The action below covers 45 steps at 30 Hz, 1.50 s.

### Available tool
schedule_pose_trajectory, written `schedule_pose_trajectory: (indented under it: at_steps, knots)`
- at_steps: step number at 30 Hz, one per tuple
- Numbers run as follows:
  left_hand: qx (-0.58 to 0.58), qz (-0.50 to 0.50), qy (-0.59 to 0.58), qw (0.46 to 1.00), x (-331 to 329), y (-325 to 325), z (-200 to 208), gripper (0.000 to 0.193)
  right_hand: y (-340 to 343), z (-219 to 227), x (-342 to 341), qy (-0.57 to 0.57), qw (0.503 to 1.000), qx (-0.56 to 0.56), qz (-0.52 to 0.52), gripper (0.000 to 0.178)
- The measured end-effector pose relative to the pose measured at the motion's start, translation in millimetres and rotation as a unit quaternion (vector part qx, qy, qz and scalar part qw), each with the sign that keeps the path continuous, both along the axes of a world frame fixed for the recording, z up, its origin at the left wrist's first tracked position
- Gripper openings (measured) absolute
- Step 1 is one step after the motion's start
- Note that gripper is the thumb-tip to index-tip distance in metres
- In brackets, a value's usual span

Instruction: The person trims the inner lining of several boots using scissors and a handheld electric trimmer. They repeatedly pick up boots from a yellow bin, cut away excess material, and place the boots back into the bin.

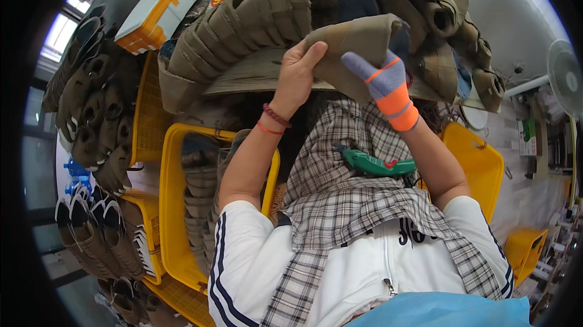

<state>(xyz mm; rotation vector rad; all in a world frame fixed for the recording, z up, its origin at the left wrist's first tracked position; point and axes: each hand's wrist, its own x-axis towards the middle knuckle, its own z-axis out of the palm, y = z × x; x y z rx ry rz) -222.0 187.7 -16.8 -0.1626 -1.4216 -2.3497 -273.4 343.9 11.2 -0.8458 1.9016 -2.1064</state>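
In front of me, above the bench edge, is an olive-brown fabric shoe upper [355,41] with a dark blue lining at its right end. My bare left hand [299,72] grips its left side, thumb on top. My right hand [385,87], in a grey and orange glove, holds it from the right; its thumb is stretched along the near side and the other fingers are mostly hidden behind the fabric. On my plaid apron [328,205] lies a green handheld power tool [376,164] with a red switch, touched by neither hand.
A long row of nested uppers [243,29] lies on the wooden bench [255,75], with more piled at the right [443,17]. Yellow crates stand left [170,205] and right [480,163] of me. A white fan [563,72] stands far right; a white-orange box [164,8] sits back left.
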Motion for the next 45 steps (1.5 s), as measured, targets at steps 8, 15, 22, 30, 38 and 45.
schedule_pose_trajectory:
  at_steps: [8,15,22,30,38,45]
  knots:
    - [-0.661,0.570,0.109,0.476,-65,-171,39,0.032,-51,5,-109,0.154,0.976,0.003,-0.156,0.022]
    - [-0.655,0.306,-0.145,0.676,-94,-211,18,0.051,-123,-30,-143,-0.069,0.988,-0.118,0.065,0.028]
    - [-0.641,0.315,-0.095,0.693,-93,-204,6,0.054,-156,-70,-183,0.010,0.992,-0.116,0.054,0.033]
    - [-0.705,0.326,-0.028,0.630,-105,-219,12,0.049,-115,-73,-183,0.156,0.982,0.101,-0.035,0.058]
    - [-0.686,0.465,-0.029,0.559,-59,-184,19,0.034,130,-66,-157,0.376,0.726,0.285,-0.501,0.051]
    - [-0.512,0.398,0.068,0.758,-26,-45,5,0.016,226,-144,-180,0.086,0.884,0.279,-0.364,0.055]
